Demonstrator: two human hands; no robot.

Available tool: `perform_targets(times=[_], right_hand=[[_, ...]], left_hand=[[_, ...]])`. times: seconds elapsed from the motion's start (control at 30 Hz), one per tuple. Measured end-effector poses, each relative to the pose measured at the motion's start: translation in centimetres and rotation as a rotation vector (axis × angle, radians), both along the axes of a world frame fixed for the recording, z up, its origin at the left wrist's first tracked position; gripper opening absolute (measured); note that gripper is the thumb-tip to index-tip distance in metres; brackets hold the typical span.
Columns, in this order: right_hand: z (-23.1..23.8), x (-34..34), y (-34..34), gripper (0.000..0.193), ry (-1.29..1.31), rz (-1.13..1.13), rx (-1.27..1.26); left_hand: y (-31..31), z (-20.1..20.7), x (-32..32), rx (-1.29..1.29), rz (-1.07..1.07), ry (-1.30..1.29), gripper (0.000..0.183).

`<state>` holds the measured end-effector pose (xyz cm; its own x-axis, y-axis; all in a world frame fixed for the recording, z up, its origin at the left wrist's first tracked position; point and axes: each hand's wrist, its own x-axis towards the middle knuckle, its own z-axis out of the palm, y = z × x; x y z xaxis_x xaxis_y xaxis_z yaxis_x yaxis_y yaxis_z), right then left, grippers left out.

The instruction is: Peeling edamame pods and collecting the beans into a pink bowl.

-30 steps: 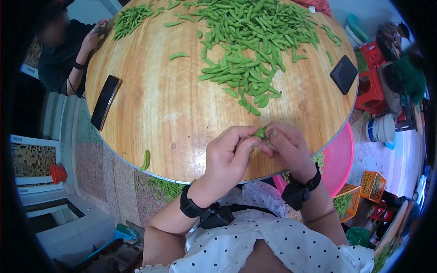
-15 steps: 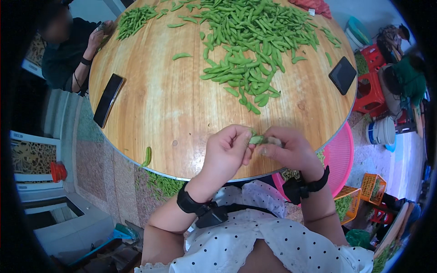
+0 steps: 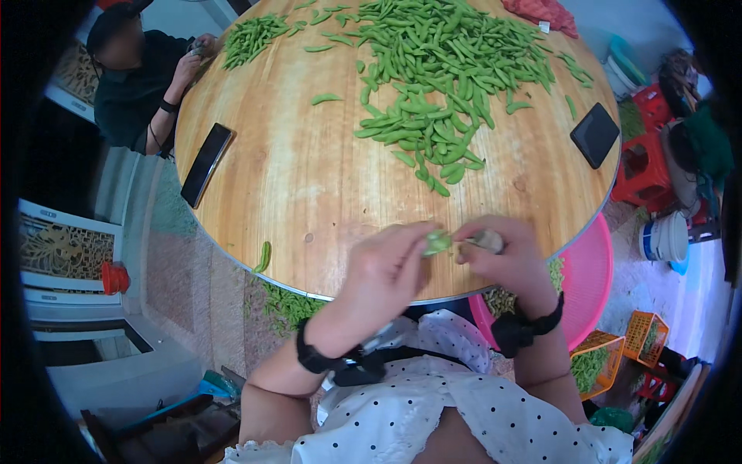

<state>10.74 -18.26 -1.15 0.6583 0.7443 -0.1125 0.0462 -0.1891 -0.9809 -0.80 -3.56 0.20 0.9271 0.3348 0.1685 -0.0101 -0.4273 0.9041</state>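
Over the near edge of the round wooden table, my left hand [image 3: 384, 263] pinches a green soybean pod [image 3: 437, 243] between thumb and fingers. Close beside it on the right, my right hand [image 3: 508, 254] is closed, its fingertips just short of the pod. A small greyish thing [image 3: 487, 240] shows at its fingers, too blurred to name. Farther up the table lies a large heap of green soybean pods [image 3: 456, 62], trailing down toward my hands. One loose pod [image 3: 264, 257] rests at the table's near left edge.
Two dark phones, one left [image 3: 207, 165] and one right [image 3: 595, 135], lie on the table [image 3: 270, 170]. A pink basket [image 3: 591, 278] stands below the right edge, red stools [image 3: 643, 172] beyond. At the far left, a co-worker [image 3: 127, 85] sits by a smaller pod pile [image 3: 253, 40].
The view has shifted, so the table sits farther right in it. My hands have drawn slightly apart; the pod stays in my left hand.
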Motion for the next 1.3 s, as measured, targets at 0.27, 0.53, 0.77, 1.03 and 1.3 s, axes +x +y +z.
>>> perform_targets(times=[0.27,0.53,0.77,1.03,1.3], right_hand=[[2.4,2.5,-15.4,0.024,-0.145,-0.038,-0.379],[2.2,2.1,-15.9,0.018,-0.007,-0.442,-0.389],[2.5,2.4,-13.4,0.013,-0.024,-0.356,-0.335],[3.2,2.8,-3.3,0.018,0.219,-0.053,0.069],[1.4,1.4,1.9,0.028,0.281,0.244,0.136]], left_hand=[[8.8,7.2,-6.1,0.408,-0.174,0.8,0.017],[5.5,-0.3,6.1,0.656,-0.099,-0.042,0.01],[6.7,-2.6,8.9,0.771,-0.103,-0.031,0.015],[4.1,0.6,5.5,-0.666,-0.018,0.214,0.016],[1.8,0.3,2.1,-0.585,-0.091,0.171,0.022]])
